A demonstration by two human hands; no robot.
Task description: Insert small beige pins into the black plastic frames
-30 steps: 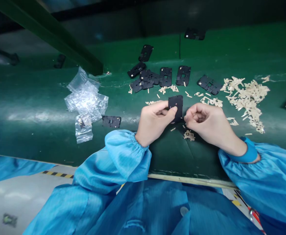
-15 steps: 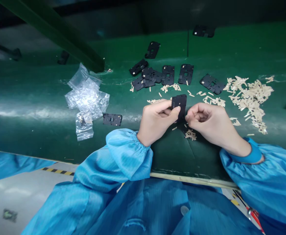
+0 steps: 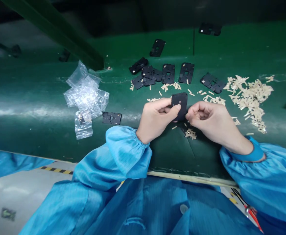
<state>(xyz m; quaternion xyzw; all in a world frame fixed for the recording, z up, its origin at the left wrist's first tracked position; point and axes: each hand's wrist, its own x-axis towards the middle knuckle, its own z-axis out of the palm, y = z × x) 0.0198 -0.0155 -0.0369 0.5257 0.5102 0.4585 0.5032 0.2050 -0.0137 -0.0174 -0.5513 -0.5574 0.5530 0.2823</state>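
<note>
Held up between the thumb and fingers of my left hand (image 3: 155,119) is a flat black plastic plate (image 3: 181,101), tilted so its broad face shows. My right hand (image 3: 205,119) is closed in a pinch at the plate's right edge; whatever lies between the fingertips is too small to make out. Below the two hands, a small heap of beige bits (image 3: 190,133) rests on the green table (image 3: 125,140). Beyond them stand loose beige strips (image 3: 171,86) and several similar black plates (image 3: 168,74), some overlapping.
Clear plastic zip bags (image 3: 86,91) are piled at the left, beside a single black plate (image 3: 111,118). A broad heap of beige strips (image 3: 250,94) spreads at the right. A green post (image 3: 67,36) rises at the back left. Another blue sleeve (image 3: 13,163) shows at the far left.
The black plate in my left hand has turned slightly, showing more of its broad face. My right hand stays pinched near its edge. The view has shifted a little.
</note>
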